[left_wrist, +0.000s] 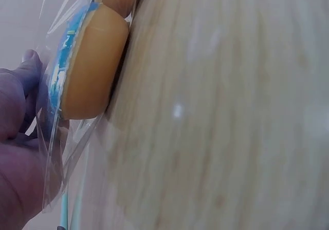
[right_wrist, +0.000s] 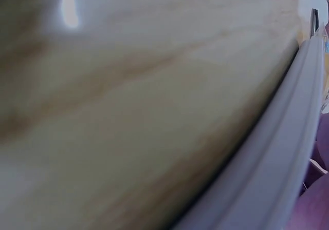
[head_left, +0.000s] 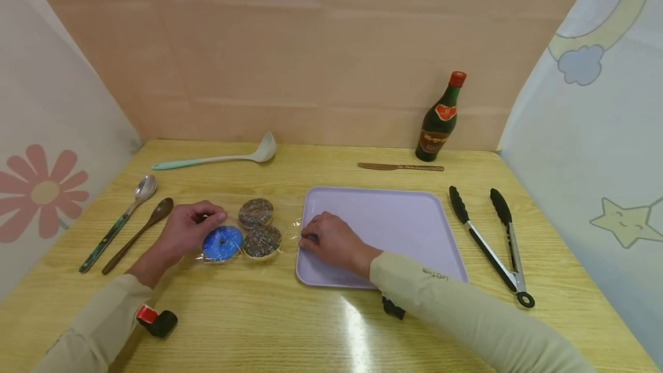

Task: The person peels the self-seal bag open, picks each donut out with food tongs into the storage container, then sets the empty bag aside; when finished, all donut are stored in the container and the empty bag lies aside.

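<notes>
Three doughnuts [head_left: 222,243], one blue and two brown, lie inside one clear bag [head_left: 288,220] at nine o'clock from one lilac tray [head_left: 385,226] on the worktop [head_left: 248,318], the fingers of the left hand [head_left: 190,226] pinching its nine o'clock end, those of the right hand [head_left: 335,240] its three o'clock end, two spoons [head_left: 115,228] beyond.

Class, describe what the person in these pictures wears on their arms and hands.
The left hand and right hand are ungloved. The left sleeve is long and beige, with a black-and-red device beside it. The right sleeve matches, with small dark lettering near the cuff and a black device beside it.
</notes>
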Available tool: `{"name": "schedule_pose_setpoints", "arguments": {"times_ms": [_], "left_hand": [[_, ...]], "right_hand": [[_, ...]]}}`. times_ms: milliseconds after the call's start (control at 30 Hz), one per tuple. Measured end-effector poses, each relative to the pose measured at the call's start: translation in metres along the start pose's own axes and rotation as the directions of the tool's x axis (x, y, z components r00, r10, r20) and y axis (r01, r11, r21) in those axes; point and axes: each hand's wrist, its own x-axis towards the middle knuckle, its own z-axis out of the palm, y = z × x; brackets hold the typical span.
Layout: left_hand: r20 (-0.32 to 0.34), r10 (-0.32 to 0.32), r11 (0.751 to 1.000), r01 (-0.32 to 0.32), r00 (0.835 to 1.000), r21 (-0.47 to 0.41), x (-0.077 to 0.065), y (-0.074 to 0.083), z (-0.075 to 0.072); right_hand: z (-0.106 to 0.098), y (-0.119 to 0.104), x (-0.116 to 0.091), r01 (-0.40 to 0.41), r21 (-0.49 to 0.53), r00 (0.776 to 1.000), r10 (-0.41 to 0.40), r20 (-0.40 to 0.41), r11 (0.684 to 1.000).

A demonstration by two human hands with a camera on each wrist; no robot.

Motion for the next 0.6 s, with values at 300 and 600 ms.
{"name": "schedule_pose_setpoints", "arguments": {"times_ms": [300, 600], "left_hand": [[-0.026, 0.003, 1.000, -0.002, 1.000, 0.014, -0.001, 0.001, 0.000], [-0.034, 0.010, 1.000, -0.010, 0.999, 0.014, -0.003, 0.003, 0.001]], "right_hand": [[-0.003, -0.002, -0.002, -0.028, -0.008, 0.999, 0.028, 0.037, 1.000], [-0.014, 0.004, -0.024, -0.058, -0.014, 0.996, 0.057, -0.067, 0.998]]}}
